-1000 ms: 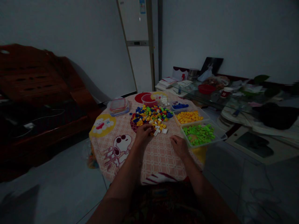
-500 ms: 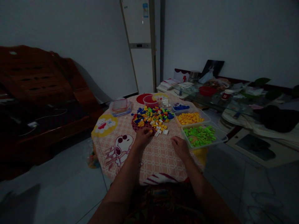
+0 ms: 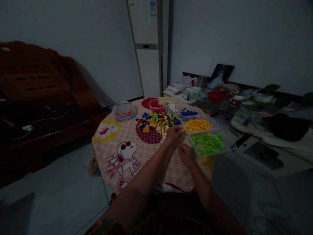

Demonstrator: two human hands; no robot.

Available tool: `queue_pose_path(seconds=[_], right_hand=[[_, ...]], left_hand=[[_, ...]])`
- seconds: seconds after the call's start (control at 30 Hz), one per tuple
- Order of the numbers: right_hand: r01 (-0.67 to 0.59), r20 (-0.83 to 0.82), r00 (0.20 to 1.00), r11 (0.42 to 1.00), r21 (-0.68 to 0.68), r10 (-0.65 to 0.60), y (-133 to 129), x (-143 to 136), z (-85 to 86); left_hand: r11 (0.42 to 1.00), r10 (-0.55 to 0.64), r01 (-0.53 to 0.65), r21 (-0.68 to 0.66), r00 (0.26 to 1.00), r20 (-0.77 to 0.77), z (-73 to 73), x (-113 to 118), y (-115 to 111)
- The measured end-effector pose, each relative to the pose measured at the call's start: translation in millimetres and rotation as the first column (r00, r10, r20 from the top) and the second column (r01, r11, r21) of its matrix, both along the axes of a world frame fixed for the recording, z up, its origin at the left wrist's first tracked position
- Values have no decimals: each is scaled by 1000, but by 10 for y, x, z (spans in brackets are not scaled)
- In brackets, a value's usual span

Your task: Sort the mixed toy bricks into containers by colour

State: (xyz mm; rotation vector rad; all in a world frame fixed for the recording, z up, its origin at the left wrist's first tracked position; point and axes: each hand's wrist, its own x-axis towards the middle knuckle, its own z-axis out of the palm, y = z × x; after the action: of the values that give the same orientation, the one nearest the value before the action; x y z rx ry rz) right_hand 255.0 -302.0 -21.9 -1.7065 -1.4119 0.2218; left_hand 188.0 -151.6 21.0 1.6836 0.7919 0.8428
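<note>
A person's left hand [image 3: 179,131] pinches one yellow brick [image 3: 182,130] at the near left corner of the yellow tray [image 3: 215,122], while the right hand [image 3: 187,154] sits just closer in, fingers curled, its grip too dim to tell. The mixed pile of bricks [image 3: 156,122], too many to count, lies on the cloth-covered surface [image 3: 176,171] beyond and left of both hands. Three trays line the right side, with blue bricks [image 3: 189,113], yellow bricks [image 3: 197,124] and green bricks [image 3: 207,143] apiece; one round tub [image 3: 156,108] stands behind the pile.
</note>
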Motion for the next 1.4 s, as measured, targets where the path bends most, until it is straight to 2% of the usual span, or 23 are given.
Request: queue_pose_path(seconds=[0.1, 0.17, 0.27, 0.33, 0.4, 0.5, 0.6, 0.7, 0.83, 1.03, 1.4], right_hand=[[-17, 28, 999, 1000, 4, 17, 0, 16, -15], [-22, 34, 999, 1000, 10, 21, 1, 27, -26], [-21, 28, 999, 1000, 12, 20, 2, 32, -31], [-24, 21, 999, 1000, 13, 24, 3, 27, -27], [-25, 4, 1000, 1000, 13, 25, 3, 18, -20], [-16, -22, 1000, 1000, 1, 16, 1, 4, -12], [-7, -16, 1000, 1000, -2, 6, -4, -2, -7], [4, -2, 1000, 1000, -9, -4, -8, 0, 0], [11, -2, 1000, 1000, -29, -11, -8, 6, 12], [5, -4, 1000, 1000, -22, -5, -5, 15, 16], [1, -20, 1000, 1000, -13, -2, -9, 8, 34]], left_hand=[[997, 30, -30, 64, 1000, 4, 46, 320, -19], [998, 26, -28, 56, 999, 28, 78, 488, -17], [1000, 1, -3, 21, 992, 128, 125, 570, -1], [998, 6, -14, 55, 988, 154, 144, 461, 17], [984, 56, -72, 160, 994, 99, 145, 231, 49], [919, 195, -184, 349, 981, 2, 105, -212, 122], [861, 279, -185, 474, 951, -137, 17, -579, 182], [858, 273, -102, 504, 921, -278, -97, -792, 183], [833, 343, -186, 521, 912, -224, -189, -943, 123], [845, 363, -235, 481, 911, -193, -175, -1106, 117], [838, 481, -395, 377, 861, -167, -225, -1160, 167]])
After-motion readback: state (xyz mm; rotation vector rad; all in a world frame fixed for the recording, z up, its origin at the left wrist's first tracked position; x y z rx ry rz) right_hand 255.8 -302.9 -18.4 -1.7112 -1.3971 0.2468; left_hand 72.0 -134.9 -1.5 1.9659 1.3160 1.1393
